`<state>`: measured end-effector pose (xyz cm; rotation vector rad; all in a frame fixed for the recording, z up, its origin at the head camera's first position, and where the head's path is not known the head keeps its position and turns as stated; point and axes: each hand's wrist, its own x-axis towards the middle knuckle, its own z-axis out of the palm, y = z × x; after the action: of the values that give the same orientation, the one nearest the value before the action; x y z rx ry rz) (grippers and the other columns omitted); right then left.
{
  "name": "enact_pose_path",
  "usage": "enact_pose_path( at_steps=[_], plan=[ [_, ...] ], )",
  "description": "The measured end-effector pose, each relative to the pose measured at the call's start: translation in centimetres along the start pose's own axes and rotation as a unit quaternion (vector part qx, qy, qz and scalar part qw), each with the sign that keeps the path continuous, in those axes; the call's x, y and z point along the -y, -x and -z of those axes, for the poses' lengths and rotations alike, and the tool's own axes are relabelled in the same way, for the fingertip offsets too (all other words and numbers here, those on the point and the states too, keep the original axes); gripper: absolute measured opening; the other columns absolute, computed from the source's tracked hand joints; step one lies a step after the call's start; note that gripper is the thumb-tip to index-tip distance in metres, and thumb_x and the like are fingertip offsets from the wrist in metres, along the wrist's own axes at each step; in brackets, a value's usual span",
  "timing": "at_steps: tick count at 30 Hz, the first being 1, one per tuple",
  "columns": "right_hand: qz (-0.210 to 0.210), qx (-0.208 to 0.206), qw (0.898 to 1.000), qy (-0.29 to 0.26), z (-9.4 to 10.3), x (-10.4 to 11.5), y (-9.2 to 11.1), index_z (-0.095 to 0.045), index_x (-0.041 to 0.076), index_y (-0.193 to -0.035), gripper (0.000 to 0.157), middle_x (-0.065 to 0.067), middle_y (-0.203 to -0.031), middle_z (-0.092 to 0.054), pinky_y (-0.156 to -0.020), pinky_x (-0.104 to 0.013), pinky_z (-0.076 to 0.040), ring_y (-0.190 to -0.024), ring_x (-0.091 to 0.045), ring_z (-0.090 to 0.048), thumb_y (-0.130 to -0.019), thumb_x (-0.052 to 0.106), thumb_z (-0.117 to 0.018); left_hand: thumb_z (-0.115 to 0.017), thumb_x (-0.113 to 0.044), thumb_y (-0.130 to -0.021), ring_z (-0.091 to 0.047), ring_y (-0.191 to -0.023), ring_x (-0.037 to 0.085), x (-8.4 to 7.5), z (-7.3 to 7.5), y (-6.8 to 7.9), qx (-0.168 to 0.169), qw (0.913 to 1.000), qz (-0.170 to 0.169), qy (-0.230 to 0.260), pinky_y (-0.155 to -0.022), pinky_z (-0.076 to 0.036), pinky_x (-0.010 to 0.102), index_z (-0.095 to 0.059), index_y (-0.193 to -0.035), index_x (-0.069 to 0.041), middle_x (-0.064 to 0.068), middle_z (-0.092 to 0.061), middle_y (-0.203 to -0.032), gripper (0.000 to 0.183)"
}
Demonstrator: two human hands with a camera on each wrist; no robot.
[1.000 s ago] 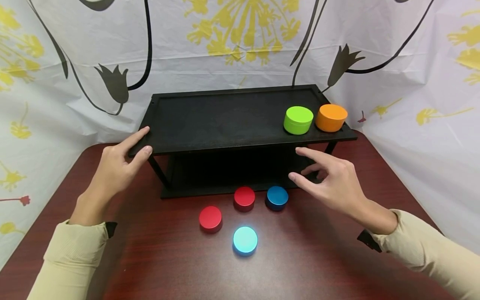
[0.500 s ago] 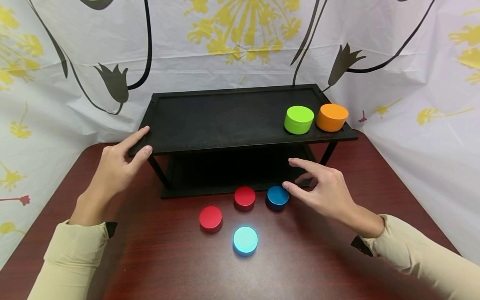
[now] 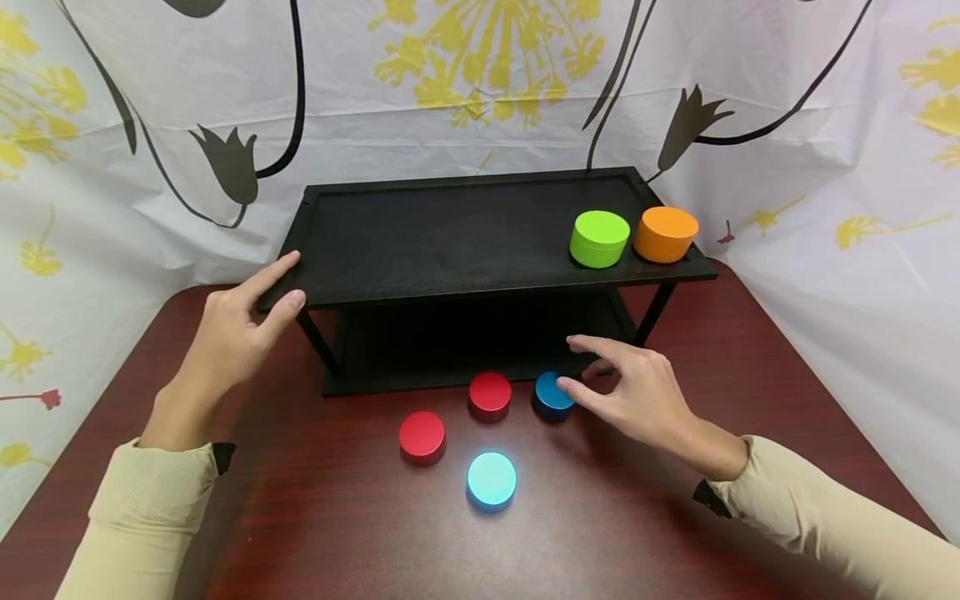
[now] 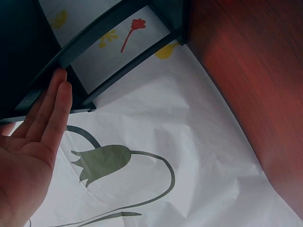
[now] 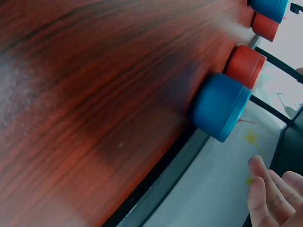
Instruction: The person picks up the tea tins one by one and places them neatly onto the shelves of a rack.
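In the head view my left hand (image 3: 232, 337) touches the left end of a black two-tier shelf (image 3: 450, 237), index finger and thumb at its corner. The left wrist view shows straight fingers (image 4: 57, 111) against the shelf's edge. My right hand (image 3: 637, 387) is beside a round dark blue container (image 3: 550, 398), thumb over its top and fingers spread, gripping nothing. In the right wrist view a gap separates the visible fingers (image 5: 272, 194) from the blue container (image 5: 218, 106). A red container (image 3: 490, 396) stands just left of it.
Another red container (image 3: 422, 437) and a light blue one (image 3: 491, 481) stand nearer on the dark red table (image 3: 337, 517). Green (image 3: 599, 239) and orange (image 3: 665, 234) containers sit on the upper tier's right end. A patterned white cloth (image 3: 420, 125) hangs behind and at both sides.
My right hand has moved left and down, from in front of the shelf's right part to the dark blue container, its thumb now over the top. My left hand has stayed put.
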<state>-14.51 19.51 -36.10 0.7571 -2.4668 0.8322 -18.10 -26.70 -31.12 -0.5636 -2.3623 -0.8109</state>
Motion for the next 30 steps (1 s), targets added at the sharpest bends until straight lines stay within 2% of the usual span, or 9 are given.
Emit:
enact_pose_path(
  at_steps=[3,8,14,19,30],
  plan=[
    [-0.006,0.011,1.000,0.004,-0.3,-0.1,0.2,-0.071,0.014,-0.122,0.048,-0.001,-0.109,-0.074,-0.064,-0.035,-0.054,-0.075,-0.007,-0.069,-0.079,0.027,-0.084,-0.062,-0.021,-0.098,-0.043,-0.061,0.009,0.1,0.0,0.0,0.001,1.0000,0.002,0.004,-0.071,-0.033,0.017,-0.057,-0.144,-0.017,0.019,-0.070,-0.110,0.046],
    [-0.014,0.029,0.999,0.006,-0.5,-0.2,0.4,-0.070,0.012,-0.122,0.047,-0.001,-0.110,-0.073,-0.069,-0.038,-0.055,-0.076,-0.007,-0.069,-0.080,0.028,-0.084,-0.062,-0.021,-0.098,-0.043,-0.060,0.007,0.1,-0.1,-0.1,0.000,1.0000,-0.001,0.004,-0.070,-0.034,0.017,-0.057,-0.144,-0.017,0.017,-0.071,-0.102,0.046],
    [-0.020,0.047,0.999,0.006,-0.9,-0.4,0.8,-0.071,0.011,-0.121,0.047,-0.002,-0.110,-0.073,-0.069,-0.037,-0.056,-0.077,-0.008,-0.069,-0.080,0.029,-0.084,-0.062,-0.022,-0.098,-0.041,-0.055,0.005,0.2,0.0,-0.1,-0.001,1.0000,-0.008,-0.003,-0.065,-0.034,0.018,-0.057,-0.143,-0.017,0.012,-0.068,-0.086,0.046],
    [-0.024,0.063,0.998,0.012,-1.3,-0.6,1.0,-0.071,0.009,-0.120,0.047,-0.003,-0.110,-0.073,-0.069,-0.036,-0.056,-0.077,-0.008,-0.068,-0.080,0.032,-0.084,-0.062,-0.021,-0.097,-0.036,-0.050,0.005,0.2,0.0,-0.1,0.001,1.0000,-0.004,-0.003,-0.063,-0.033,0.020,-0.056,-0.144,-0.018,0.006,-0.059,-0.072,0.047],
    [-0.022,0.074,0.997,0.030,-1.8,-1.0,1.3,-0.072,0.010,-0.119,0.049,-0.003,-0.108,-0.072,-0.065,-0.031,-0.055,-0.075,-0.007,-0.066,-0.079,0.036,-0.084,-0.063,-0.021,-0.097,-0.030,-0.045,0.001,0.3,-0.1,-0.1,0.003,1.0000,-0.004,-0.003,-0.056,-0.031,0.020,-0.057,-0.143,-0.018,-0.001,-0.049,-0.063,0.047]
  ],
)
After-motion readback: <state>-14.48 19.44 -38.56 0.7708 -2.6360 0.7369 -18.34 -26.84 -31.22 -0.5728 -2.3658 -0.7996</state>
